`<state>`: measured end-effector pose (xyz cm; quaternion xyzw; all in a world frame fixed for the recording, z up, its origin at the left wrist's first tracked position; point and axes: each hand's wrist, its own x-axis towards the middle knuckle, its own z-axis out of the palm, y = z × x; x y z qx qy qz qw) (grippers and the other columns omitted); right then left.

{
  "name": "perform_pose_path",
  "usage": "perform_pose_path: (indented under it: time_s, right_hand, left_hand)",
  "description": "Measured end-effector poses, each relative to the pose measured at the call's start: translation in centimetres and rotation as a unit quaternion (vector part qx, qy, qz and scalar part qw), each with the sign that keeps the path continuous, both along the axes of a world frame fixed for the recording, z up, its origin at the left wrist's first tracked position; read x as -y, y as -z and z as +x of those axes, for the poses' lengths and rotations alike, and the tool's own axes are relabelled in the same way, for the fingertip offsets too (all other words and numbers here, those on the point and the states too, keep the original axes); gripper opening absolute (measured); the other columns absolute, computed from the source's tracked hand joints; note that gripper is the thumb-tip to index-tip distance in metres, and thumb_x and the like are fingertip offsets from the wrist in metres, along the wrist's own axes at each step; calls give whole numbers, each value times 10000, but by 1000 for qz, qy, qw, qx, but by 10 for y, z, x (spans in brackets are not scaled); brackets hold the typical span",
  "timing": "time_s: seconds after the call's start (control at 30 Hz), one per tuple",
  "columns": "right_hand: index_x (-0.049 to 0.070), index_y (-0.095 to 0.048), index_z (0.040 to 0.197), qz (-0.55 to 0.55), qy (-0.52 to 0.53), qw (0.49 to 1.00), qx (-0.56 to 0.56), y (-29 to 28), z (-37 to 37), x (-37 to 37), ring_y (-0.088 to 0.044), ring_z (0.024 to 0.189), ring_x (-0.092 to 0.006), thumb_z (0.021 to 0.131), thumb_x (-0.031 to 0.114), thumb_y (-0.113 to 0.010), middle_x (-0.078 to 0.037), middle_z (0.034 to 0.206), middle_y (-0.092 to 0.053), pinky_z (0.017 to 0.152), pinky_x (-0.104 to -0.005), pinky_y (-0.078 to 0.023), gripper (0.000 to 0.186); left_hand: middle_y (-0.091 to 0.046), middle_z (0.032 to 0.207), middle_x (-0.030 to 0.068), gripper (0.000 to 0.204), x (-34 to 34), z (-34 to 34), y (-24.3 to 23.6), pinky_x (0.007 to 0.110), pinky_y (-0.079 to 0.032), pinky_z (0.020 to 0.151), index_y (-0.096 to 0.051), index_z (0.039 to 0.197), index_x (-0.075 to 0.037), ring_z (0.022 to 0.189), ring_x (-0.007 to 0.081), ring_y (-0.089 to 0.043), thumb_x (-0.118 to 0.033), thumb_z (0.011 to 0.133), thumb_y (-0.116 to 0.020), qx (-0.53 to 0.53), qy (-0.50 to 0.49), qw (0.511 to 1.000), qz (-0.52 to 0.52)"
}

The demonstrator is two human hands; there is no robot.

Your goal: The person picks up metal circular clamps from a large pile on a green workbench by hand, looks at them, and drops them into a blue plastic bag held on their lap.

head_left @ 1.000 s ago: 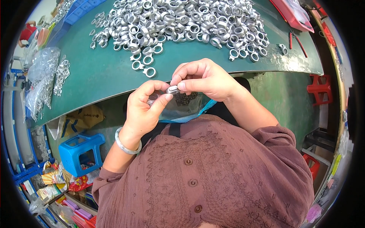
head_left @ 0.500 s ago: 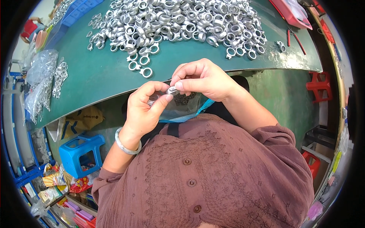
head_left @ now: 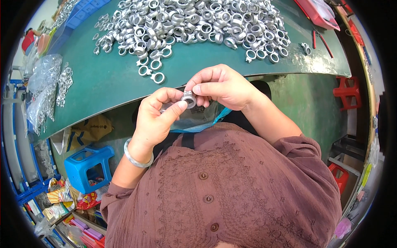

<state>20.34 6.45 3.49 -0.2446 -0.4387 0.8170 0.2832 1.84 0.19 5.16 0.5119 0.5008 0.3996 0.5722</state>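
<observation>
Green table [head_left: 91, 78] across top, middle covered by pile of metal rings [head_left: 194, 25]. Blue stool [head_left: 76, 169] on floor, left. Plastic bag [head_left: 43, 78] on table's left end. Blue-edged pouch [head_left: 204, 128] below hands, partly blocked by them. Red tray [head_left: 316, 17] at far right. Left hand [head_left: 154, 113]: thumb and fingers nearly closed, pinching grey ring [head_left: 188, 94]. Right hand [head_left: 223, 87]: thumb and index pinched at ring's tabbed end. Red-handled tool [head_left: 326, 45] near tray. Ring sits between hands, just off table's near edge.

Left hand [head_left: 154, 109] at ten o'clock, curled in a pinch; left forearm [head_left: 127, 176] runs toward seven. Right hand [head_left: 225, 87], one o'clock, pinching likewise; right forearm [head_left: 272, 119] toward four.
</observation>
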Motion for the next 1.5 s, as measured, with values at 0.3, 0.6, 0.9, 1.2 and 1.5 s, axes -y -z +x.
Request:
perform_pose_path:
  time_s: [0.3, 0.6, 0.9, 1.2, 1.5]
  right_hand:
    - [-18, -604, 904, 11, -8, 1000, -9, 3, 1, 1, -557, 630, -85, 775, 65, -582, -50, 776, -612, 544, -197, -451, 155]
    - [-14, -588, 948, 28, -6, 999, 18, 4, 4, 4, -558, 662, -90, 748, 31, -611, -53, 829, -610, 579, -207, -454, 206]
    - [2, -596, 925, 112, 162, 973, 121, -5, 58, -8, -559, 651, -68, 749, 47, -618, -38, 800, -614, 573, -188, -458, 183]
    - [-1, -589, 943, 416, 495, 671, 361, 1, 197, -47, -535, 664, -65, 758, 16, -574, -23, 786, -596, 617, -206, -446, 187]
    - [79, -599, 871, 551, 362, 403, 635, 4, 248, -70, -546, 827, -262, 724, 54, -556, -70, 842, -566, 720, -339, -445, 155]
  left_hand:
    - [-576, 743, 3, 133, 0, 1, 1, 144, -354, 477, -567, 909, -10, 556, 27, -463, -60, 787, -592, 43, -9, 998, -45]
    - [-578, 736, 3, 132, -2, 5, 5, 128, -327, 433, -553, 926, -21, 532, 26, -462, -56, 800, -569, 49, -14, 997, -57]
    - [-602, 781, 56, 143, -3, 6, 8, 129, -336, 426, -553, 944, -4, 523, 33, -455, -61, 814, -558, 69, -26, 994, -85]
    - [-592, 764, 52, 125, -3, 1, 14, 135, -327, 426, -558, 930, -7, 528, 31, -454, -64, 820, -548, 68, -47, 992, -94]
    - [-588, 755, 48, 114, -2, 1, 15, 135, -314, 422, -553, 925, -16, 520, 31, -452, -74, 828, -541, 69, -45, 992, -93]
